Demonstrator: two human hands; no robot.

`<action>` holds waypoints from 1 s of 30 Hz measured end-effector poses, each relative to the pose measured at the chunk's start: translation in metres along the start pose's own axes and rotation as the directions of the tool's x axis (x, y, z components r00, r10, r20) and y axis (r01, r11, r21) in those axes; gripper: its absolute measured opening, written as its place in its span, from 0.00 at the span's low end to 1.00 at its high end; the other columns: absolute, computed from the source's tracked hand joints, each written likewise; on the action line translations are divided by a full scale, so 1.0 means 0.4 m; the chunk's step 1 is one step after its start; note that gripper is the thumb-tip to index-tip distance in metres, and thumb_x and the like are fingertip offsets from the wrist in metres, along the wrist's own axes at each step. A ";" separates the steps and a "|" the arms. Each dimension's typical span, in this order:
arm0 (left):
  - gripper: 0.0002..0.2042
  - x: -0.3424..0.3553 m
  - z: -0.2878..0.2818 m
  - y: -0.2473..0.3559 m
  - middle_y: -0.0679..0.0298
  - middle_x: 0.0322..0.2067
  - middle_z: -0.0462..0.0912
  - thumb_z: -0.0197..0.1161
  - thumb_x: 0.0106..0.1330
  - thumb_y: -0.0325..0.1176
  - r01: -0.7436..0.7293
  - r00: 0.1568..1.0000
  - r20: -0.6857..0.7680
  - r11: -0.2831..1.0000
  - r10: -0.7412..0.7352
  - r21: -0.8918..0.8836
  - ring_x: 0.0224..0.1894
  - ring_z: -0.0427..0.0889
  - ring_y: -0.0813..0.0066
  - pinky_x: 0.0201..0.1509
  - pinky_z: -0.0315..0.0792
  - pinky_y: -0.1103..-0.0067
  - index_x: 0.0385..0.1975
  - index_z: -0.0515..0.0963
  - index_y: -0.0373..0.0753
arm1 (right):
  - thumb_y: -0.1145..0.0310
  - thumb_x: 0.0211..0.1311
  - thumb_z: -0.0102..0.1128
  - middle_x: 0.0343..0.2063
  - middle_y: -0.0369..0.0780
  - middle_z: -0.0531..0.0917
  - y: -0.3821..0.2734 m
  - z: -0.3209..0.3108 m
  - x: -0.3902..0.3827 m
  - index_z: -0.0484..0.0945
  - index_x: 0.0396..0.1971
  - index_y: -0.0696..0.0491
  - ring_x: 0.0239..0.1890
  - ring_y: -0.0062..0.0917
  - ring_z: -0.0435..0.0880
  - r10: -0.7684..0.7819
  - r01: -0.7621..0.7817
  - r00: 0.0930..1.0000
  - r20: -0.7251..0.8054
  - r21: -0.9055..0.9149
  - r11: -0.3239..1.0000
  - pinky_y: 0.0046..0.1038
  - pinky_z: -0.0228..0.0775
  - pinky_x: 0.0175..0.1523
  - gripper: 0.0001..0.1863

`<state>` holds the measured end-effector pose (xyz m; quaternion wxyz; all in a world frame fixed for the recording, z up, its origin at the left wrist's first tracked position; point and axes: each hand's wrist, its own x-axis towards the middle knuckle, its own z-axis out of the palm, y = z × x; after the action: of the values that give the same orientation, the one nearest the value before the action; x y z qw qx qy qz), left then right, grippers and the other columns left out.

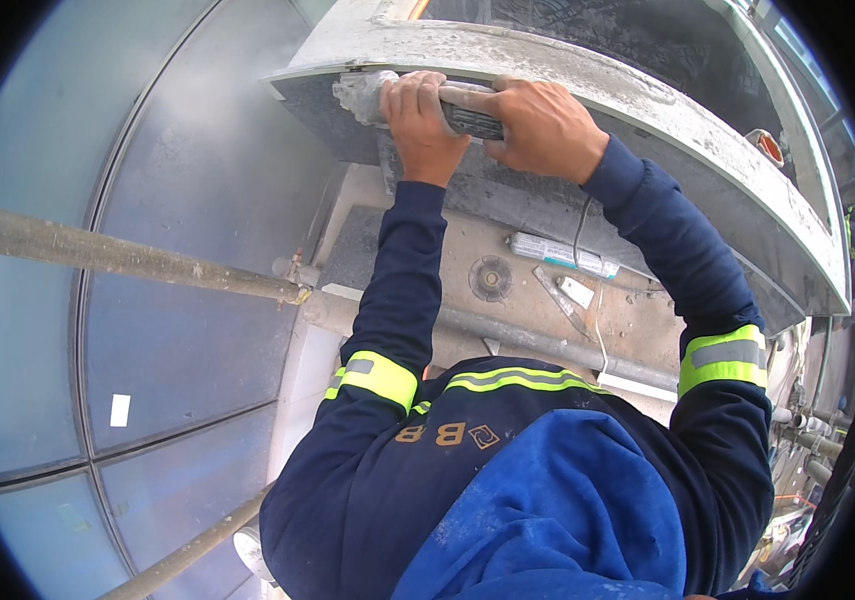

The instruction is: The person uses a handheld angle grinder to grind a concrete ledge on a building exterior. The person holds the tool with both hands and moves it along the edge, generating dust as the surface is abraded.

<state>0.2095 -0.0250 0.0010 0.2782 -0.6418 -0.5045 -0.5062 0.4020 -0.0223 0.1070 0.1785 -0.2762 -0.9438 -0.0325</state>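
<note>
My left hand [419,125] is wrapped round the front of a dust-coated angle grinder [473,123], near its head. Closed on the rear of its body is my right hand [545,130], fingers over the top. The grinder's pale, dusty head lies at the left end of a long dark grey panel [322,112], just under a white dusty ledge [507,55]. Whether its disc touches the panel cannot be made out. A grey cord [579,235] hangs below my right forearm. Haze drifts to the left of the tool.
Large glass panels [187,220] fill the left side, crossed by a scaffold pipe [127,250]. Below my arms, a dusty surface carries a sealant tube [564,255], a round disc [491,278] and a small white piece [575,292]. More scaffold pipes [815,440] stand at right.
</note>
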 end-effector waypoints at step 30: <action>0.35 -0.005 -0.013 0.004 0.59 0.52 0.83 0.79 0.37 0.30 0.019 1.000 0.019 1.000 -0.020 0.013 0.62 0.78 0.55 0.76 0.62 0.51 0.53 0.77 0.42 | 0.63 0.52 0.76 0.33 0.46 0.86 -0.010 -0.005 0.003 0.86 0.59 0.46 0.36 0.41 0.89 0.036 -0.038 0.997 0.065 0.033 0.999 0.41 0.81 0.44 0.30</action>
<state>0.2089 -0.0310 0.0011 0.2727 -0.6398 -0.5165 -0.4995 0.3995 -0.0255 0.1096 0.1533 -0.2913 -0.9443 -0.0041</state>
